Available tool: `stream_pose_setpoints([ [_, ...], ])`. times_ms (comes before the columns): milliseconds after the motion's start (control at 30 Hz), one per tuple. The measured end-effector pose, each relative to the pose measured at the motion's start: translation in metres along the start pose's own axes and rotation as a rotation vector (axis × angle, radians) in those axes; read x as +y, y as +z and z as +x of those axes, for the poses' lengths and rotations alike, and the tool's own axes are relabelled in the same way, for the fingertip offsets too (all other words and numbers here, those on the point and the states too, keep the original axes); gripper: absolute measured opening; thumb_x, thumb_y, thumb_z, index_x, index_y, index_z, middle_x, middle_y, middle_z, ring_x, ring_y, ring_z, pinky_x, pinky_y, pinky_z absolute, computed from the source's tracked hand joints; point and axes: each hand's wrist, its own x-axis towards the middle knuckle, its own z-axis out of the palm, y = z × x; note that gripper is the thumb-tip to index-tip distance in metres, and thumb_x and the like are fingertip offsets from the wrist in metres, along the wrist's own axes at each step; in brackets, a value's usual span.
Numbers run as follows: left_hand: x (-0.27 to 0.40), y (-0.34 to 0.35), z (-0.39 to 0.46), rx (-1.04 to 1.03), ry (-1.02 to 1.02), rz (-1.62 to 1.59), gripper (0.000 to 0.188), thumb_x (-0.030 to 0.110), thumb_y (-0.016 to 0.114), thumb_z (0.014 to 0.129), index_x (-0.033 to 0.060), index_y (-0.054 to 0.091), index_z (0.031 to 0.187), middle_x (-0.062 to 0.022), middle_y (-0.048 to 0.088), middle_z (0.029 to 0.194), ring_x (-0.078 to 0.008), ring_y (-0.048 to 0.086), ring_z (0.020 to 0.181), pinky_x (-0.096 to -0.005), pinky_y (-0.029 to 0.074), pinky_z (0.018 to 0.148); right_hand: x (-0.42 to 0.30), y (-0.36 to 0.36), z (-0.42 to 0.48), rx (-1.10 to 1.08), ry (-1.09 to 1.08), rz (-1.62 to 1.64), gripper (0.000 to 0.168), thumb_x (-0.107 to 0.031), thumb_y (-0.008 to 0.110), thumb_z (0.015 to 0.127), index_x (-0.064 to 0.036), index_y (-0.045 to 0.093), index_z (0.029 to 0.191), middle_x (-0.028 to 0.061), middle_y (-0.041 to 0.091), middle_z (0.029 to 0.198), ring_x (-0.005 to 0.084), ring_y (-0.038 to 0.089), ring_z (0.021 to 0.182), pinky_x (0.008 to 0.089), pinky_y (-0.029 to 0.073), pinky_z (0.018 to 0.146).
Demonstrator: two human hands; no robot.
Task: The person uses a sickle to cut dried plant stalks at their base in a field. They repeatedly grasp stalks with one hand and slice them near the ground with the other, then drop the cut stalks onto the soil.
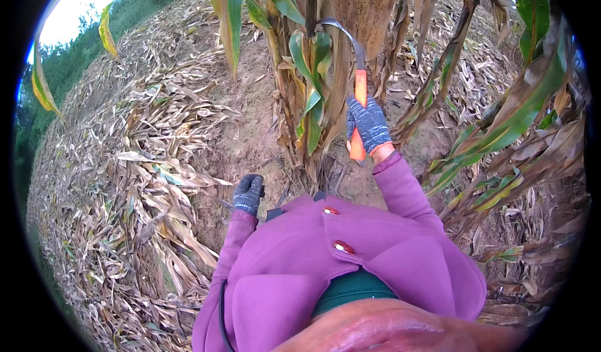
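My right hand (370,122), in a grey knit glove with an orange cuff, grips the orange handle of a sickle (360,86). Its curved metal blade (350,35) points up and hooks left, with the tip beside an upright corn stalk (311,4). Dry brown leaves and a few green ones (307,89) hang around the stalks before me. My left hand (249,193), gloved the same way, hangs low on the left above bare soil, apart from the stalks. Its fingers curl downward, and the palm side is hidden.
Cut dry corn stalks and leaves (164,164) cover the ground at left. More standing or leaning corn plants (507,131) crowd the right side. A strip of bare soil (239,140) runs left of the near stalks. Green bushes (70,70) line the far left.
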Motion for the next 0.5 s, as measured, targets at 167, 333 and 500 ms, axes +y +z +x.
stream_pose_setpoints([
  [167,0.063,0.033,0.062,-0.183,0.288,0.055,0.015,0.016,0.061,0.083,0.0032,0.059,0.091,-0.0003,0.055,0.067,-0.0087,0.049,0.056,-0.0219,0.042,0.053,0.004,0.026,0.006,-0.077,0.084,0.128,0.018,-0.022,0.055,0.084,-0.007,0.047,0.078,0.0014,0.048,0.057,0.0122,0.046,0.042,0.0266,0.039,0.038],
  [333,0.125,0.079,0.107,-0.257,0.572,0.052,0.015,0.009,0.059,0.083,0.0012,0.058,0.095,-0.0016,0.058,0.076,-0.0082,0.051,0.063,-0.021,0.043,0.058,0.008,0.032,0.005,-0.121,0.113,0.092,0.018,-0.022,0.054,0.085,-0.007,0.047,0.078,0.0014,0.048,0.058,0.0121,0.046,0.043,0.0266,0.039,0.038],
  [500,0.228,0.148,0.152,-0.161,0.78,0.067,0.038,0.014,0.066,0.078,0.0011,0.051,0.11,-0.0083,0.058,0.098,-0.0137,0.053,0.085,-0.025,0.044,0.076,-0.001,0.022,-0.004,-0.191,0.158,0.044,0.017,-0.022,0.053,0.086,-0.006,0.046,0.082,0.001,0.048,0.058,0.0118,0.046,0.042,0.0266,0.039,0.038],
])
